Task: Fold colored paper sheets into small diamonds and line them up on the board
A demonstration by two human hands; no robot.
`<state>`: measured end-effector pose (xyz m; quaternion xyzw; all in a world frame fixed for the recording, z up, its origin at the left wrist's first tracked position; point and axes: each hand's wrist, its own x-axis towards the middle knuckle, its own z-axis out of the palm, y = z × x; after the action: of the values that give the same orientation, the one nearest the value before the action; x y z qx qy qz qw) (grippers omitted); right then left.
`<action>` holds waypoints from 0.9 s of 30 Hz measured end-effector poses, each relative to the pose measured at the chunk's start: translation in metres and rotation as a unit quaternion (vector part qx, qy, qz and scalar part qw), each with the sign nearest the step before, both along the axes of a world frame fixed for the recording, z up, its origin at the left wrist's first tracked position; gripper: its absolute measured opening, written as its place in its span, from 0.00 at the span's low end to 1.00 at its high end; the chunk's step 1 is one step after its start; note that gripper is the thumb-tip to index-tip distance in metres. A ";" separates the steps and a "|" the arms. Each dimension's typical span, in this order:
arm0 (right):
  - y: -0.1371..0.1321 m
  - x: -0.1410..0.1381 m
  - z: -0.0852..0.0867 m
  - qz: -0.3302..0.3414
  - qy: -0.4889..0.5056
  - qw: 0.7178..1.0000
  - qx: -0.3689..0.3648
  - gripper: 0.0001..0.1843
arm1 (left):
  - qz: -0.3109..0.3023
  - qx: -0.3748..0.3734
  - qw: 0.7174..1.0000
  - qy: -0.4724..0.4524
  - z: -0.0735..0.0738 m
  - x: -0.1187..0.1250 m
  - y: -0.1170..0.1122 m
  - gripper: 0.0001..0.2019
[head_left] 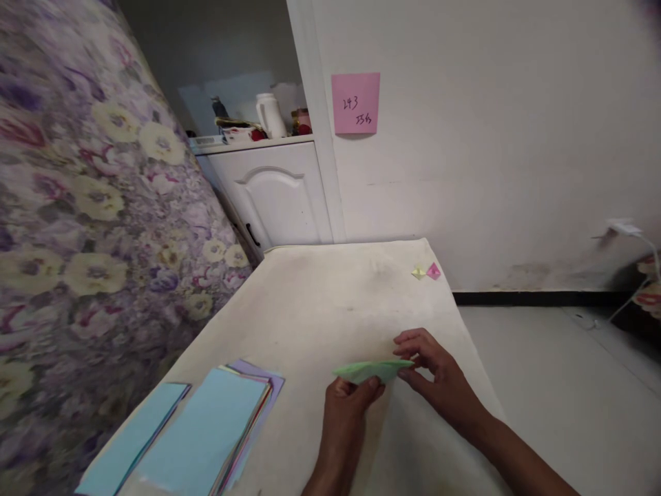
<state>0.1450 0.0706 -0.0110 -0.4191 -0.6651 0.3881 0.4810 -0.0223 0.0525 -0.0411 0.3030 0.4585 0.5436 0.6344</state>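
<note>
A folded piece of light green paper (372,370) is held just above the white table (320,303), between both hands. My left hand (347,406) pinches its near left part from below, fingers closed on it. My right hand (431,368) pinches the right tip between thumb and fingers. To the left, a stack of coloured paper sheets (206,434) with a light blue sheet on top lies on the table. Another light blue sheet (134,441) lies beside it at the table's left edge.
Two small folded paper pieces, one yellow (418,273) and one pink (434,271), lie at the table's far right corner. A floral-patterned cloth (77,241) hangs on the left. A white cabinet (268,193) stands behind; a pink note (355,103) sticks to the wall.
</note>
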 end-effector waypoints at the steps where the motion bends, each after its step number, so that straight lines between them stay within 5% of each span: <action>1: 0.000 0.000 0.000 0.000 -0.003 1.000 0.001 0.07 | -0.001 0.003 1.000 -0.003 -0.001 0.000 0.000 0.11; 27: -0.003 -0.002 0.004 0.001 -0.026 0.999 -0.019 0.04 | -0.008 0.016 1.000 -0.017 -0.001 0.002 -0.002 0.11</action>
<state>0.1434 0.0673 -0.0065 -0.4370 -0.6708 0.3900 0.4550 -0.0201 0.0510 -0.0418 0.3076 0.4358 0.5508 0.6419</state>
